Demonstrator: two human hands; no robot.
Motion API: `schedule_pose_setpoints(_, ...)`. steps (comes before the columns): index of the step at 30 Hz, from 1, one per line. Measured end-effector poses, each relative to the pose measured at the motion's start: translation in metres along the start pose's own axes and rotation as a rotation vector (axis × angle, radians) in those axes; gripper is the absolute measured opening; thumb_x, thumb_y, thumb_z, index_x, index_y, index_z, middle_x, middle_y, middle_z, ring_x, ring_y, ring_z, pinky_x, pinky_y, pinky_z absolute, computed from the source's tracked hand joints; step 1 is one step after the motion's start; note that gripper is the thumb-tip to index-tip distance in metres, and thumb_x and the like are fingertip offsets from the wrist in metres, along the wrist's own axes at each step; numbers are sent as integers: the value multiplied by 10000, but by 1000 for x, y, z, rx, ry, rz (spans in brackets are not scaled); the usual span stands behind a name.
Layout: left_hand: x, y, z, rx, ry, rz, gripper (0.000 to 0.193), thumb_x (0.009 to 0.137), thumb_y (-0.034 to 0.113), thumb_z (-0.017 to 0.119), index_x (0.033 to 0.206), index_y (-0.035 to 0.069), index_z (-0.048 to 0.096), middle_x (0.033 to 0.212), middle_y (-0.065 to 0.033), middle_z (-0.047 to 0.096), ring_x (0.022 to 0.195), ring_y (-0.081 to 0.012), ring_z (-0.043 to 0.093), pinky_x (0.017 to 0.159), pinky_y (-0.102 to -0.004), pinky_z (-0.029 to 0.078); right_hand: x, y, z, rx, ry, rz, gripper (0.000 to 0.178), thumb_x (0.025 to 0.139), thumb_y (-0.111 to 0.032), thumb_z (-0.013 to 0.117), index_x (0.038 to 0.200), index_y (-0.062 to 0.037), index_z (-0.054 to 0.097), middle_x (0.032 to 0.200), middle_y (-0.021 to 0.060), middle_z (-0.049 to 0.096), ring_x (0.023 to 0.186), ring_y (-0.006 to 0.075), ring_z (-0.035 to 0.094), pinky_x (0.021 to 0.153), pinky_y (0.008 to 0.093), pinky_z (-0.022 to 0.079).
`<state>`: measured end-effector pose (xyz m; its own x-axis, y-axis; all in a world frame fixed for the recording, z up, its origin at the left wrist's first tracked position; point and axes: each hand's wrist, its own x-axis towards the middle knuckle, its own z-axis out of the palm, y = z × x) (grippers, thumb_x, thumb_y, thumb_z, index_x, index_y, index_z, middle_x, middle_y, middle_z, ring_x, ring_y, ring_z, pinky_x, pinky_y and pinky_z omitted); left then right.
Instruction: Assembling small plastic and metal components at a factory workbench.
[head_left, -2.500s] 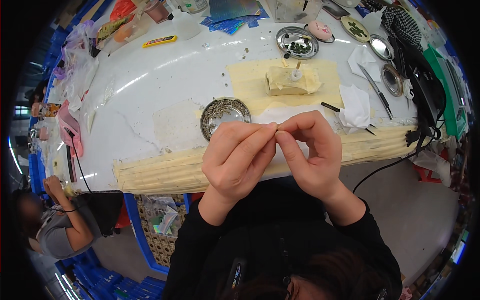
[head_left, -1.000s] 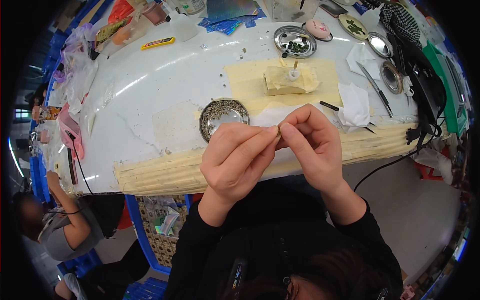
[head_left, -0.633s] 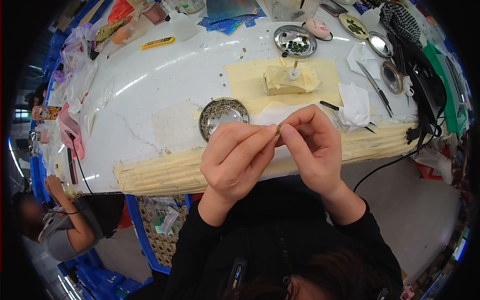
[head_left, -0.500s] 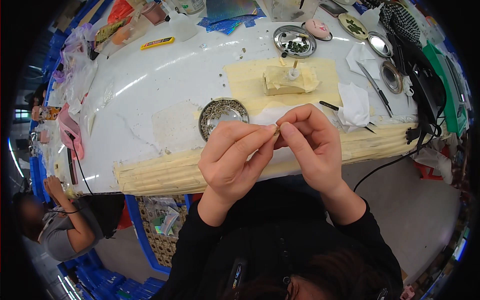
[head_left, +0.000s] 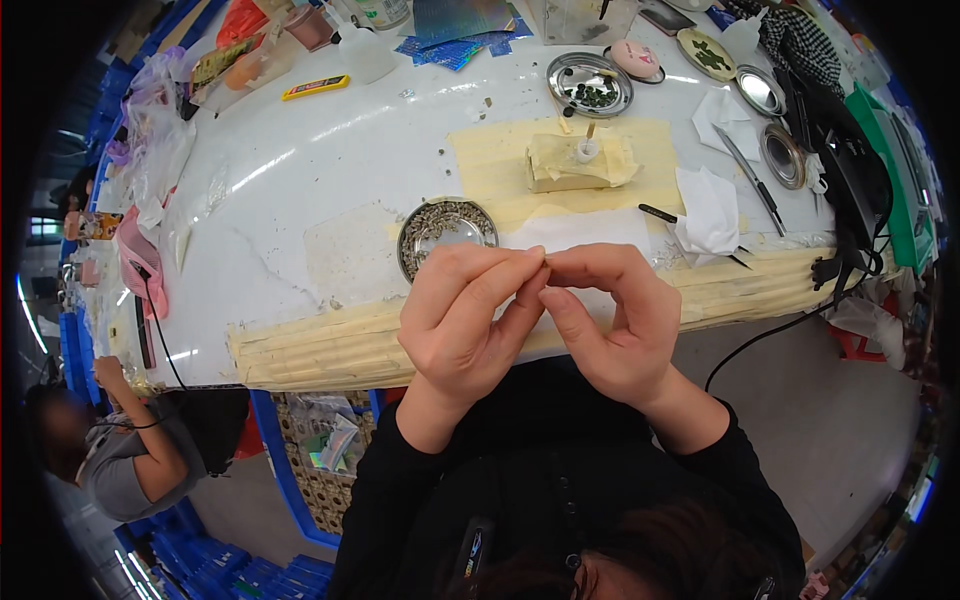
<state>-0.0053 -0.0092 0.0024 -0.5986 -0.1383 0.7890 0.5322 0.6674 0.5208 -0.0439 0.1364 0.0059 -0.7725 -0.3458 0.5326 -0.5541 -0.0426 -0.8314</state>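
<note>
My left hand (head_left: 465,310) pinches thumb and fingertips together above the table's near edge; whatever sits between them is too small and covered to name. Against those fingertips rests the index finger of my right hand (head_left: 625,320), its thumb a little apart below. Just behind my left hand stands a round metal dish (head_left: 403,245) with many small greyish-brown pieces heaped round its inside. Farther back, a tape-covered block (head_left: 560,175) carries a small white cup (head_left: 587,150) with a short brown stick upright in it.
Yellowish tape (head_left: 320,345) covers the table's near edge. To the right lie a crumpled white tissue (head_left: 705,215), a black-handled tool (head_left: 657,213) and a long pen-like knife (head_left: 755,180). A metal plate (head_left: 560,100) holds dark green bits. At far left sits another person (head_left: 140,470).
My right index finger has come down and straightened against the left fingertips, and the right thumb has drawn away. The tiny brownish piece seen between the fingertips is now hidden.
</note>
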Motion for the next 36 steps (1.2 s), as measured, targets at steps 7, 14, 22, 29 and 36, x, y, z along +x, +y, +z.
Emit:
schedule_pose_setpoints(7, 0, 0, 0, -45, -4, 21, 272, 668, -85, 763, 920, 2, 705, 824, -73, 668, 692, -203, 616, 596, -295, 471, 7, -2, -9, 595, -95, 492, 109, 946, -58, 604, 1003, 30, 575, 885, 59, 665, 813, 92, 647, 752, 244, 542)
schedule_pose_setpoints(14, 0, 0, -2, -84, -1, -63, 251, 672, -86, 765, 897, 10, 706, 826, -68, 669, 690, -200, 614, 598, -290, 475, 7, -3, -10, 668, -103, 519, 106, 968, -55, 563, 1019, 37, 574, 912, 67, 666, 843, 107, 649, 778, 252, 542)
schedule_pose_setpoints(22, 0, 0, 3, -10, 30, -23, 259, 675, -86, 767, 910, 2, 702, 811, -71, 664, 687, -203, 613, 588, -292, 468, 1, 1, -5, 215, -2, 179, 103, 895, -14, 639, 986, 35, 633, 880, 88, 693, 788, 127, 681, 747, 248, 547)
schedule_pose_setpoints(29, 0, -1, 3, 10, 27, 8, 274, 663, -90, 767, 915, -5, 698, 809, -78, 665, 686, -210, 613, 577, -295, 461, 4, 0, -4, 110, -13, 81, 129, 870, -14, 671, 990, 29, 648, 870, 86, 694, 776, 134, 684, 735, 246, 545)
schedule_pose_setpoints(36, 1, -1, 1, 25, -17, 50, 274, 661, -74, 768, 917, -2, 701, 807, -71, 669, 673, -205, 613, 574, -296, 458, 5, -3, -4, 201, -21, 206, 91, 884, -5, 653, 956, 29, 608, 855, 74, 683, 792, 111, 673, 719, 236, 542)
